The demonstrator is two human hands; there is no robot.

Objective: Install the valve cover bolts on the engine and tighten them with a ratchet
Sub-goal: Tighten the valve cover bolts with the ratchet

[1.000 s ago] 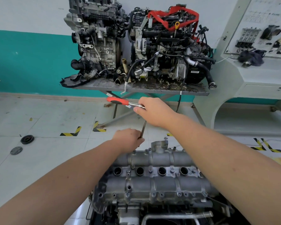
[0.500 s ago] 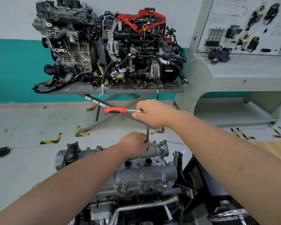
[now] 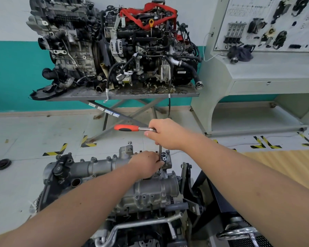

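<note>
Right hand [image 3: 165, 133] grips ratchet [image 3: 132, 128] head, red handle pointing 9 o'clock. Left hand [image 3: 147, 164] pinches extension bar [image 3: 160, 155] upright over valve cover [image 3: 103, 165].

no legible text, stickers on table leg [image 3: 103, 110] and wall board [image 3: 268, 22] too small to read

Two forearms enter from the lower edge of the view, one from the bottom left and one from the bottom right, and each ends in a hand. The left hand [image 3: 146, 164] and the right hand [image 3: 165, 133] are both bare, with no gloves. No ring, watch or wristband shows on either wrist. Both forearms are uncovered along all of their visible length, and no sleeve edge comes into view. The short, plain thumbnail of the right hand is visible.
</note>
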